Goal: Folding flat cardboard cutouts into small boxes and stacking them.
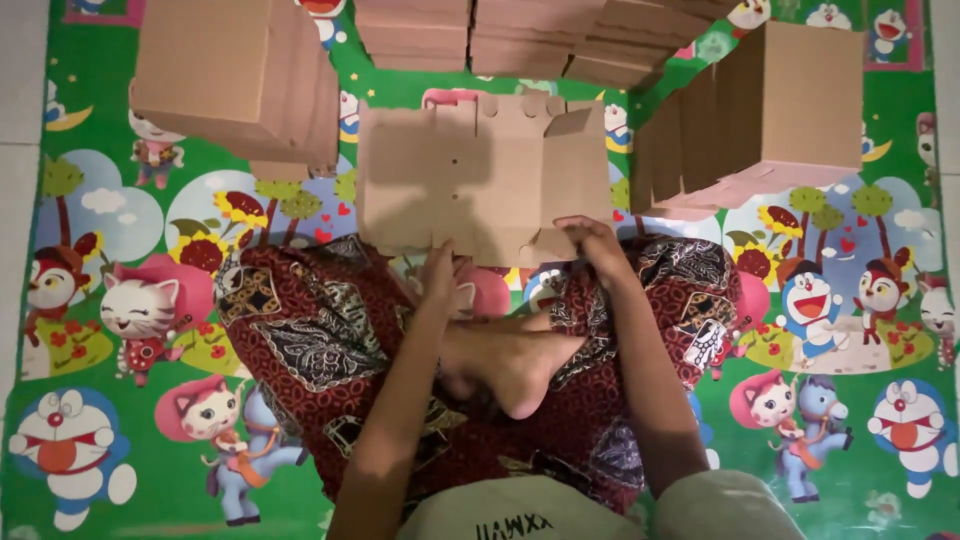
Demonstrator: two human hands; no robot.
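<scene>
Both hands meet at the near edge of a flat cardboard blank [480, 185], just below the middle of the frame. My left hand [440, 275] has its fingers held together and laid against the lower edge of the blank; whether they pinch it I cannot tell. My right hand [592, 245] curls over the lower right corner, fingers bent and closed on the edge there.

Nearest to me, at the bottom of the frame, I sit cross-legged in dark red patterned trousers [310, 330], one bare foot [515, 365] showing between my forearms. Under me lies a green cartoon mat [100, 420], spread over the floor.

The blank stands partly unfolded at centre, its bottom edge touching my knees, with one flap [578, 140] raised on the right side and notched tabs along the top.

Farther off, a folded box [235, 80] fills the upper left. Another row of boxes [760, 115] stands in the upper right. Along the top edge, stacks of flat cardboard [540, 35] lie side by side.
</scene>
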